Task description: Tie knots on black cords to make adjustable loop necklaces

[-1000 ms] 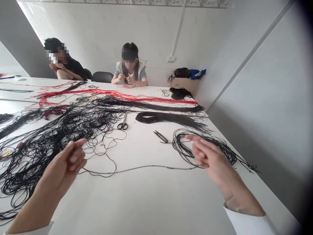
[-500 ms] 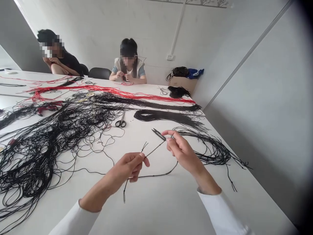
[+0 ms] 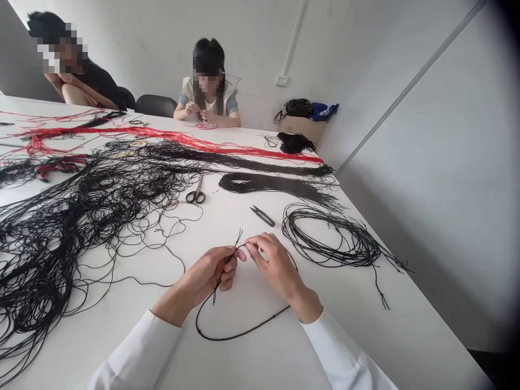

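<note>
A thin black cord runs between my two hands and hangs in a loop low over the white table. My left hand pinches it between thumb and fingers, with knotted ends poking out above and below the grip. Close by on the right, my right hand holds the same cord at its fingertips. Small black thread snips lie on the table just beyond my right hand, not touched. To the right of that hand rests a coil of knotted black cords.
Black-handled scissors lie ahead. Tangled black cord covers the left side. Beyond are a black bundle and long red cords. Two people sit across the table, one holding red cord.
My right hand has moved left and down, close to my left hand. The snips now lie farther from it. The cord between my hands is slacker, and its loop hangs lower. The view has shifted slightly.
</note>
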A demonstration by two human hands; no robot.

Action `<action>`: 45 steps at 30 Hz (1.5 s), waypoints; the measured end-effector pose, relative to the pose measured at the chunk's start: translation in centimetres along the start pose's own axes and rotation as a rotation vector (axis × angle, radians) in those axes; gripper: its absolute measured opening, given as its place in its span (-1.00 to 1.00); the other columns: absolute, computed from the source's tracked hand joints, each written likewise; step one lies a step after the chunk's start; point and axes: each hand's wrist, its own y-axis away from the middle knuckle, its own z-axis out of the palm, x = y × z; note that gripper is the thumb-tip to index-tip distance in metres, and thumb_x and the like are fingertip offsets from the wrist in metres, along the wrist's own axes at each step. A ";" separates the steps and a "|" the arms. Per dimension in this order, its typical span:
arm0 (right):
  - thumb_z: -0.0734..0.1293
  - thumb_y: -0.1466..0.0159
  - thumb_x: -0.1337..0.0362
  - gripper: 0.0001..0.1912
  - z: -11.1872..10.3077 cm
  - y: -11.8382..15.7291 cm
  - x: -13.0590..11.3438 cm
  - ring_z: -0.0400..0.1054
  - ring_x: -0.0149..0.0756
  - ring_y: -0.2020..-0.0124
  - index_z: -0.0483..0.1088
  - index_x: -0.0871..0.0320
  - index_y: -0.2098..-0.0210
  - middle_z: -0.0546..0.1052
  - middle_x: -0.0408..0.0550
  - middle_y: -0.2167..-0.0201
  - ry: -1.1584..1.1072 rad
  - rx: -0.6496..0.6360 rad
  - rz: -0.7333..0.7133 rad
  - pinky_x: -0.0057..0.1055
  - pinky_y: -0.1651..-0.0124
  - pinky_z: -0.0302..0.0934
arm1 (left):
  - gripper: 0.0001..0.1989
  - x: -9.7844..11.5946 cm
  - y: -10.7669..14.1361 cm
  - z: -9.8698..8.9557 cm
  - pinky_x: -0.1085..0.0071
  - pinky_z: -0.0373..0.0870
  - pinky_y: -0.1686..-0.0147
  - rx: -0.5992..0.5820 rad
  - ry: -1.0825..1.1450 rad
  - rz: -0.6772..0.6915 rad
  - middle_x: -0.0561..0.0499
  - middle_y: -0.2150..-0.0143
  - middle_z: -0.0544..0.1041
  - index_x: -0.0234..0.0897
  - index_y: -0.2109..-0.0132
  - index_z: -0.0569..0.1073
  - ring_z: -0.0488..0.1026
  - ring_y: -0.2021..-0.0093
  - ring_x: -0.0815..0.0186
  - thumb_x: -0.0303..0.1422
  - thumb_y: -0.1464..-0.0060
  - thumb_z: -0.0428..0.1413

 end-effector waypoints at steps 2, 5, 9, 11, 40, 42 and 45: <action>0.15 -0.47 0.28 -0.75 0.2 -0.2 0.2 0.35 -0.21 0.21 0.45 0.08 0.23 0.54 -0.03 0.25 0.093 0.016 -0.082 -0.20 0.06 0.23 | -0.72 0.0 0.2 -0.3 0.44 0.35 0.44 -0.028 -0.040 0.034 0.06 0.43 0.28 -0.34 0.15 0.54 0.26 0.48 0.39 -0.22 -0.27 0.05; 0.16 -0.47 0.34 -0.77 0.3 -0.4 0.3 0.34 -0.25 0.26 0.45 0.10 0.19 0.55 -0.05 0.26 0.190 0.026 -0.195 -0.22 0.06 0.19 | -0.71 0.0 0.4 -0.6 0.37 0.41 0.32 -0.053 -0.063 0.053 0.02 0.41 0.36 -0.36 0.16 0.55 0.37 0.44 0.34 -0.21 -0.26 0.08; 0.18 -0.45 0.39 -0.79 0.3 -0.7 -0.2 0.35 -0.26 0.25 0.43 0.11 0.21 0.55 -0.08 0.29 0.236 0.016 -0.217 -0.25 0.08 0.18 | -0.71 0.2 0.5 -0.5 0.40 0.37 0.32 -0.062 -0.079 0.087 0.05 0.44 0.34 -0.37 0.19 0.54 0.38 0.47 0.36 -0.20 -0.27 0.09; 0.18 -0.45 0.39 -0.78 0.3 -0.9 -0.4 0.37 -0.25 0.24 0.44 0.10 0.24 0.56 -0.09 0.30 0.242 -0.022 -0.243 -0.25 0.08 0.18 | -0.71 0.2 0.5 -0.4 0.41 0.36 0.31 -0.062 -0.081 0.104 0.05 0.45 0.35 -0.37 0.21 0.53 0.38 0.47 0.37 -0.21 -0.26 0.09; 0.30 -0.34 0.12 -0.77 3.0 -14.8 -9.5 0.46 -0.32 0.20 0.43 0.16 0.18 0.59 -0.03 0.21 -0.378 0.005 0.075 -0.40 0.10 0.32 | -0.93 -2.8 -1.1 -0.1 0.45 0.05 0.58 -0.099 0.345 0.025 0.13 0.49 0.16 -0.25 0.35 0.31 0.07 0.57 0.43 -0.36 -0.05 0.04; 0.35 -0.30 0.11 -0.79 0.7 -14.4 -11.0 0.45 -0.36 0.24 0.42 0.13 0.23 0.56 -0.10 0.28 -0.650 0.066 0.062 -0.41 0.13 0.34 | -0.94 -2.7 -1.0 -0.1 0.45 0.05 0.58 -0.093 0.343 0.020 0.14 0.50 0.16 -0.26 0.35 0.33 0.07 0.58 0.43 -0.36 -0.04 0.04; 0.39 -0.26 0.19 -0.87 -2.2 -13.8 -12.7 0.41 -0.42 0.31 0.41 0.11 0.31 0.49 -0.17 0.39 -0.826 0.151 0.044 -0.48 0.19 0.34 | -0.94 -2.4 -0.7 0.0 0.45 0.07 0.57 -0.087 0.323 0.027 0.14 0.50 0.17 -0.25 0.36 0.32 0.07 0.58 0.44 -0.36 -0.03 0.04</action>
